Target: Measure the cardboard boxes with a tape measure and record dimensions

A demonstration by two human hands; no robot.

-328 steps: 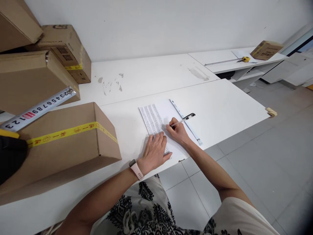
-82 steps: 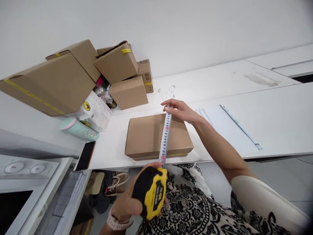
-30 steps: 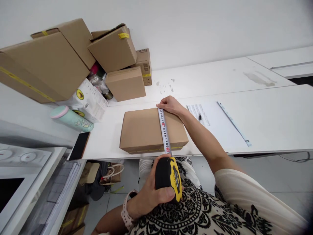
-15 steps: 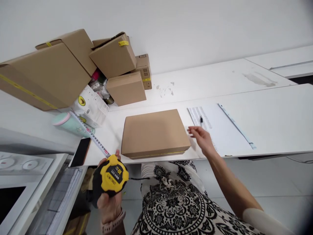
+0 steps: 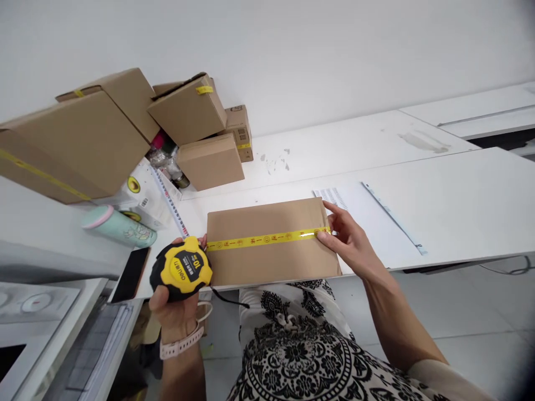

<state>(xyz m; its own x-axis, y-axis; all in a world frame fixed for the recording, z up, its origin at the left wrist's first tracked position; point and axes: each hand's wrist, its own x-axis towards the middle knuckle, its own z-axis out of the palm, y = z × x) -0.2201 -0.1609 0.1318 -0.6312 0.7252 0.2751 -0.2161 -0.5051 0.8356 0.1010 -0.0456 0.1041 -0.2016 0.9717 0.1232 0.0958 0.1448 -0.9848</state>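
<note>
My left hand [image 5: 178,306] is wrapped round a yellow and black tape measure [image 5: 186,267], with its white blade [image 5: 170,201] drawn out toward the back left. Fingertips of that hand reach the left end of a brown cardboard box [image 5: 267,267] at the table's front edge. A strip of yellow printed tape [image 5: 271,239] runs along the box face turned to me. My right hand [image 5: 349,236] grips the box's right end, thumb on the taped face and fingers along the far side.
Several cardboard boxes [image 5: 188,108] are piled at the back left, near a carton with avocado pictures [image 5: 146,192]. A mint tumbler [image 5: 121,225] and a black phone [image 5: 130,274] lie left of my hands. Printed paper [image 5: 376,223] lies to the right on the white table [image 5: 460,206].
My right hand has closed on the box's right end. The box has been tipped so its taped side faces me. My left hand and the tape measure have risen slightly to the left.
</note>
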